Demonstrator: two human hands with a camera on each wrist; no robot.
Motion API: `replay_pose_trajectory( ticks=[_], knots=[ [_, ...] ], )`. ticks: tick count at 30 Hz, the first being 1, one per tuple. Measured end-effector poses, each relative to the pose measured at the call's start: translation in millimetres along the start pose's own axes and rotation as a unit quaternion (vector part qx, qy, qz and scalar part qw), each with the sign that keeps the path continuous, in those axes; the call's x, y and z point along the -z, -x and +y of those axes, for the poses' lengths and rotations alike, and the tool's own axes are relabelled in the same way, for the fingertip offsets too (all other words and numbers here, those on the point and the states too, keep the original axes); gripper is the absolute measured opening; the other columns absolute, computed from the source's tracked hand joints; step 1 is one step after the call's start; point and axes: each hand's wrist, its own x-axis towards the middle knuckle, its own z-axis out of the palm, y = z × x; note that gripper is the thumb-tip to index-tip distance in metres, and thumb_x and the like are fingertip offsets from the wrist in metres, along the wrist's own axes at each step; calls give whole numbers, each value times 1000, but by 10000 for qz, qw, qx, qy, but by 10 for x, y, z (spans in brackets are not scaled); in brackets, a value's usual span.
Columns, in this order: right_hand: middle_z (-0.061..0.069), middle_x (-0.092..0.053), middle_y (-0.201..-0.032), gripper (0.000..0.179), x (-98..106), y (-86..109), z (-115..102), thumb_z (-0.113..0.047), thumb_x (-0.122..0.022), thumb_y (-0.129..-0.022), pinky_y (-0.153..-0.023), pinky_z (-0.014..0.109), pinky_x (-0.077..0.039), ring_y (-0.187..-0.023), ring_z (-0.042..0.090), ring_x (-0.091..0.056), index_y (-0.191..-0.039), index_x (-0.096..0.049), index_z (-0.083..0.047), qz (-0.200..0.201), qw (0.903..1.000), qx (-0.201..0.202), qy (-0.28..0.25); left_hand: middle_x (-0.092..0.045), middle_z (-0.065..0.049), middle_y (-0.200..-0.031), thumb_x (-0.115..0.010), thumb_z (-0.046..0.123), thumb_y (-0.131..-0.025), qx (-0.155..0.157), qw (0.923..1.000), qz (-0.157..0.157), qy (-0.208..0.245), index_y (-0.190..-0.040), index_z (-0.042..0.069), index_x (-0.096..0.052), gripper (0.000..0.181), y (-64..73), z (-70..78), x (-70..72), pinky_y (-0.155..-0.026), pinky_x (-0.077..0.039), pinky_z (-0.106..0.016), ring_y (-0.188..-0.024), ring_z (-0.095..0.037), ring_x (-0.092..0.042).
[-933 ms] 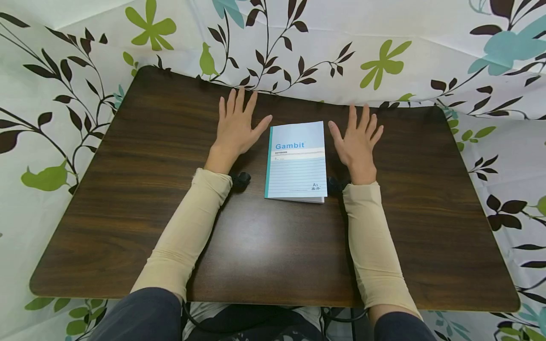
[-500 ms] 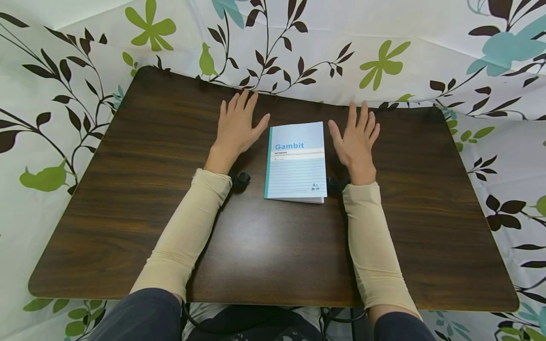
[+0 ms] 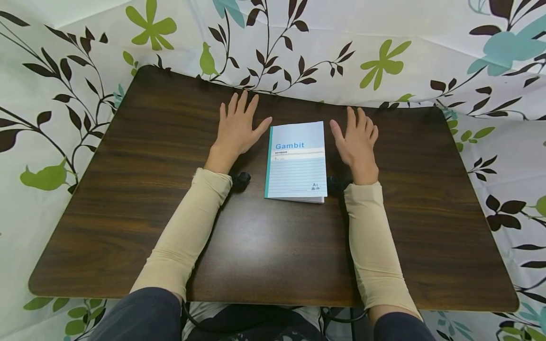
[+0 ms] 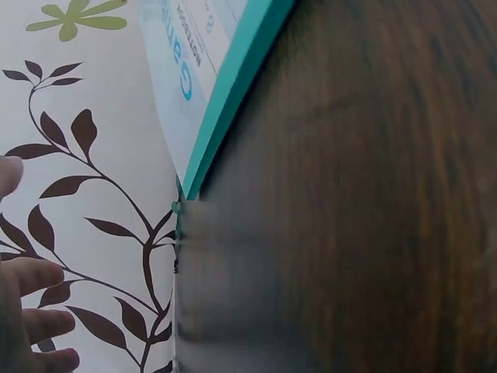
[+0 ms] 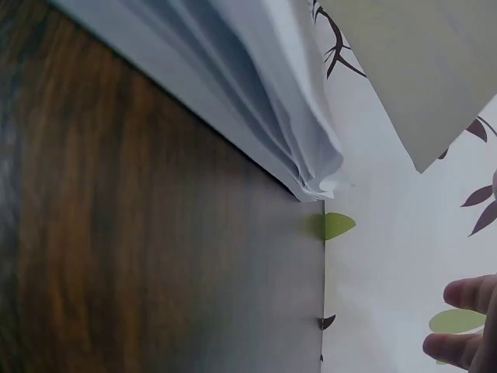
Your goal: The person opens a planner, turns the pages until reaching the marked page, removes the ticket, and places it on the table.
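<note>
A light blue notebook marked "Gambit" lies flat on the dark wooden table, its teal spine on the left. Left of it is my left hand, fingers spread, with the thumb pointing at the spine's upper end. On the other side my right hand has its fingers extended and its thumb near the notebook's top right corner. Both hands hold nothing. In the right wrist view the notebook's loose page edges fan a little and the cover lifts away from them.
Dark wrist cameras sit at the inner side of each wrist. A white curtain with leaf and bird prints hangs behind the table's far edge and along its sides. Black cables run below the front edge.
My right hand has shifted very slightly, its fingertips a little lower than half a second ago. The left hand stays almost still, and the notebook has not moved.
</note>
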Motion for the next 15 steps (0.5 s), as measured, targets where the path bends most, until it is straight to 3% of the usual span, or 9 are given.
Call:
replay_pose_trajectory(
  ticks=[3,6,10,15],
  knots=[
    [15,-5,-176,83,19,-2,-9,-70,-21,-105,-128,63,2,-160,42,-5,-169,-14,-17,-60,9999,37,-73,-2,-10,-178,-34,68,-105,-129,9997,-206,52,-170,21,-11,83,-9,-3,28,-131,2,-60,-165,-34,2],
    [16,-14,-174,80,57,0,-28,-67,-21,-107,-128,64,-2,-160,43,-10,-168,-22,-15,-108,9997,97,-179,5,-8,-178,-31,69,-106,-316,9964,-778,131,-170,22,-3,84,-7,-19,78,-131,3,-60,-165,-34,5],
    [20,-29,-170,74,115,14,-54,-60,-26,-110,-126,67,-13,-157,45,-21,-163,-34,-9,-260,9991,194,-265,12,-6,-177,-28,71,-105,-521,9825,-1765,294,-169,22,6,88,23,-44,134,-132,4,-57,-165,-33,9],
    [24,-41,-163,68,144,43,-75,-53,-33,-112,-126,62,-24,-153,44,-34,-158,-43,-4,-587,9971,322,-360,10,-8,-177,-37,72,-102,-636,9691,-2331,486,-169,18,5,96,93,-34,124,-133,1,-55,-165,-34,8]
  ],
)
